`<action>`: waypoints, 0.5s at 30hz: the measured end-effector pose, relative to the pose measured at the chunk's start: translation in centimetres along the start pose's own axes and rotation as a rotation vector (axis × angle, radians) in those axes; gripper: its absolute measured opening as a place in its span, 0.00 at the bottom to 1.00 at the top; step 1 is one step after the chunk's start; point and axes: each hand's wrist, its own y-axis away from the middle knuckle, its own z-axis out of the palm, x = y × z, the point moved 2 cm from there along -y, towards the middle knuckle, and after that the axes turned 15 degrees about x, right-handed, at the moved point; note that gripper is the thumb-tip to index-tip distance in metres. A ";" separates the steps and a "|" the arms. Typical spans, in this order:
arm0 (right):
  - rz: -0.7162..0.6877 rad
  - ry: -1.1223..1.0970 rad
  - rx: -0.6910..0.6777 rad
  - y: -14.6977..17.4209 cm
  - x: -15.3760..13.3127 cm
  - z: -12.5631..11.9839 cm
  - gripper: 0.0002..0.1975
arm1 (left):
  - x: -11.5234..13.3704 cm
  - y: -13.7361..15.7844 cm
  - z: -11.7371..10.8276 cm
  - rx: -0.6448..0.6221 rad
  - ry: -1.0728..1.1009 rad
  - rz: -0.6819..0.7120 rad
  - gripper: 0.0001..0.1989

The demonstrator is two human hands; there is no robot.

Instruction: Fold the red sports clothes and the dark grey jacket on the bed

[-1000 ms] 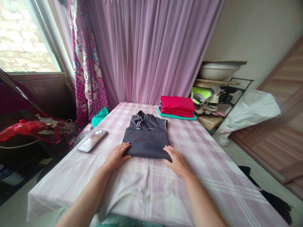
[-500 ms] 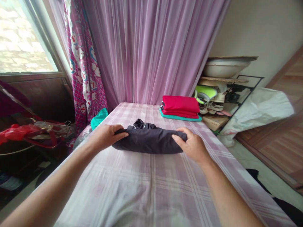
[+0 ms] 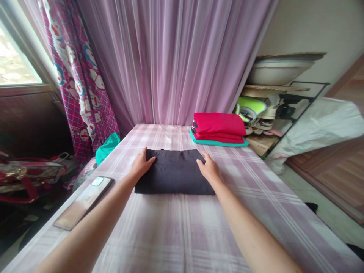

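Note:
A folded black garment lies flat on the plaid-covered table in front of me. At its far left corner, my left hand grips the edge, thumb on top and fingers along the outer side. My right hand has the far right corner in the same way, with its thumb over the cloth. The fingertips under and behind the edges are partly hidden. Beyond the garment, to the right, sits a folded red garment stack on a folded teal cloth.
A phone lies face down by my left forearm at the table's left edge. A teal bag is beside that edge. Purple curtains hang behind the table. A rack with shoes and a basin stands right, near a white sack.
The black garment has gone from a roll-like fold with a bunched part behind to a flat, neat rectangle. Both hands have moved to its far corners. The phone now shows beside my left arm.

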 end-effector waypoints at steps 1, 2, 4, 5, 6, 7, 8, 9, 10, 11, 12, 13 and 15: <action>-0.019 -0.020 0.066 0.3 0.0 -0.1 0.24 | 0.0 -0.2 0.2 0.027 0.016 0.041 0.36; -0.040 -0.039 0.134 0.5 -0.1 -0.2 0.23 | 0.1 -0.4 0.4 0.052 0.034 0.083 0.35; -0.083 -0.052 0.242 0.8 -0.4 -0.5 0.22 | 0.6 -1.1 0.8 0.073 0.060 0.148 0.33; -0.098 -0.034 0.264 1.0 -0.4 -0.6 0.21 | 0.8 -1.4 1.2 0.066 0.060 0.163 0.32; -0.104 0.004 0.258 1.3 -0.4 -0.7 0.21 | 1.0 -1.7 1.6 0.051 0.047 0.168 0.31; -0.105 0.059 0.228 1.5 -0.2 -0.7 0.21 | 1.2 -1.8 2.0 0.030 0.022 0.162 0.31; -0.103 0.123 0.183 1.9 0.0 -0.8 0.20 | 1.2 -1.8 2.5 0.006 -0.011 0.149 0.31; -0.102 0.190 0.138 2.2 0.1 -0.9 0.20 | 1.3 -1.7 2.8 -0.020 -0.048 0.137 0.31; -0.108 0.251 0.105 2.5 0.2 -1.0 0.19 | 1.3 -1.6 3.0 -0.042 -0.085 0.131 0.31; -0.124 0.301 0.093 2.7 0.2 -1.3 0.18 | 1.5 -1.4 3.1 -0.060 -0.123 0.130 0.31; -0.152 0.334 0.103 2.7 -0.1 -1.6 0.18 | 1.7 -1.2 3.0 -0.068 -0.168 0.131 0.31; -0.191 0.349 0.128 2.7 -0.7 -1.9 0.17 | 2.1 -1.0 2.7 -0.062 -0.219 0.133 0.31; -0.291 0.317 0.187 2.3 -2.4 -2.3 0.19 | 3.3 -0.6 1.9 -0.006 -0.312 0.172 0.30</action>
